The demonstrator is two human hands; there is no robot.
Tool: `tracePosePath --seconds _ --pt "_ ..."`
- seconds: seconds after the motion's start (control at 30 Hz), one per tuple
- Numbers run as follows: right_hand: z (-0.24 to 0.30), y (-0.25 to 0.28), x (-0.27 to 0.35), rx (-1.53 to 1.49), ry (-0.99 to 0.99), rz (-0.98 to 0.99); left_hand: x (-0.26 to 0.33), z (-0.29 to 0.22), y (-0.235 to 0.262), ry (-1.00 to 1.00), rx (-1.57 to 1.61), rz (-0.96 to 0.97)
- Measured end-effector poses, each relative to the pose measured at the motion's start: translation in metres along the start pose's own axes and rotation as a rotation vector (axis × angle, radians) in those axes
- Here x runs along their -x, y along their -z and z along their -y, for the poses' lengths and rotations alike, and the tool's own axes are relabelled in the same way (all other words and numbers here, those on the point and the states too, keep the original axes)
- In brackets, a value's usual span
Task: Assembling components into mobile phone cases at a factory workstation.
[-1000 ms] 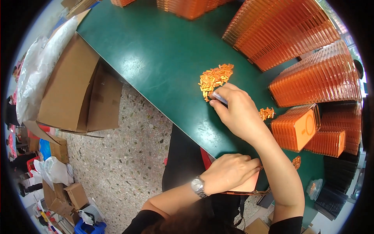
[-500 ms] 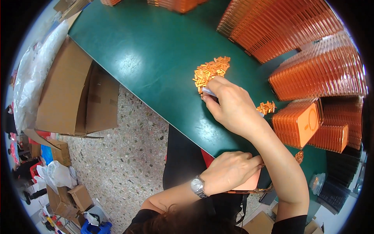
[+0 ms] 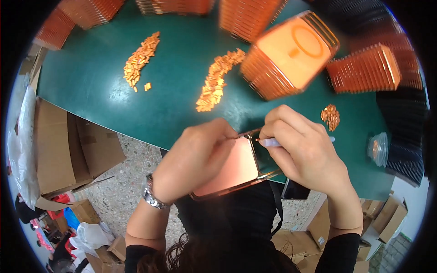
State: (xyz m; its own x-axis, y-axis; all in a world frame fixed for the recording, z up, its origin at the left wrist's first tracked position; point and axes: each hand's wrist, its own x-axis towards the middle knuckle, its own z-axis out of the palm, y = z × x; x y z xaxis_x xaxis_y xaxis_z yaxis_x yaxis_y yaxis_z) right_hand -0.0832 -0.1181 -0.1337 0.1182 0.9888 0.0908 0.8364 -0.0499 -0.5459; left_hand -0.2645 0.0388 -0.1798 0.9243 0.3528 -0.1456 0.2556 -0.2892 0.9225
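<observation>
My left hand grips a phone case with a pinkish-orange panel and a shiny coppery rim. Its fingers and thumb close over the far left edge. My right hand pinches a slim, pale lilac pen-like tool. The tool's tip is at the open frame on the right end of the case, with a tiny coppery bit at the tip; whether it touches the frame I cannot tell. Beyond my hands lie two piles of small orange-gold pieces, a middle pile and a left pile.
Stacked orange cases stand beyond my right hand, with more stacks along the far side. A small coppery pile and a clear tub sit at right on the green table. A cardboard box stands left; a dark phone lies near.
My right hand has moved from the pile of small pieces to the case with the tool. My left hand and the case now show more fully. The view has swung right.
</observation>
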Motion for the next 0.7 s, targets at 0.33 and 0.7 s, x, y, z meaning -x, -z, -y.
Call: tracePosePath --seconds 0.33,0.7 --pt "-0.029 -0.023 0.021 0.140 0.193 -0.040 -0.013 -0.025 -0.020 0.123 -0.120 0.074" --pt "-0.021 -0.031 0.009 0.182 0.117 0.025 -0.016 -0.013 -0.015 0.083 -0.119 0.077"
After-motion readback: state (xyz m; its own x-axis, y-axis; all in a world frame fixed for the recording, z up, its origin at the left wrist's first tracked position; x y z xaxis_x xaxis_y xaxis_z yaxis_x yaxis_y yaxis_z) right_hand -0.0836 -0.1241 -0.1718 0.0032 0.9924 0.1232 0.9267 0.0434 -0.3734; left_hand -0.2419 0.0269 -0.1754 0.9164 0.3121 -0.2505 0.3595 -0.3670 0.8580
